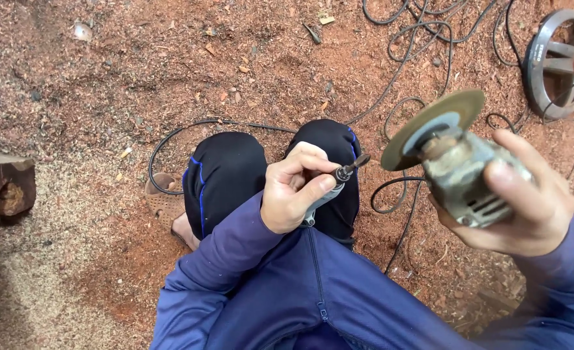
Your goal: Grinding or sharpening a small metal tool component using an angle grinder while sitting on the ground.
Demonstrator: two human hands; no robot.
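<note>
Grinder: right, in right hand, disc facing far-left.
Wrench: centre, in left hand, above knees.
Wood block: far left on ground.
Guard: far right, among cables.

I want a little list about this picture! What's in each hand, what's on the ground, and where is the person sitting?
left hand: left hand grips a small dark metal wrench tool, tip pointing toward the grinder
right hand: right hand holds a dusty grey angle grinder
disc: round tan cutting disc on the grinder, tilted up
ground: reddish sawdust-covered dirt
cables: black cords looping over the sawdust
left edge: rough wooden block
top right: round dark metal guard
person: crouching, black trousers, blue jacket
</note>
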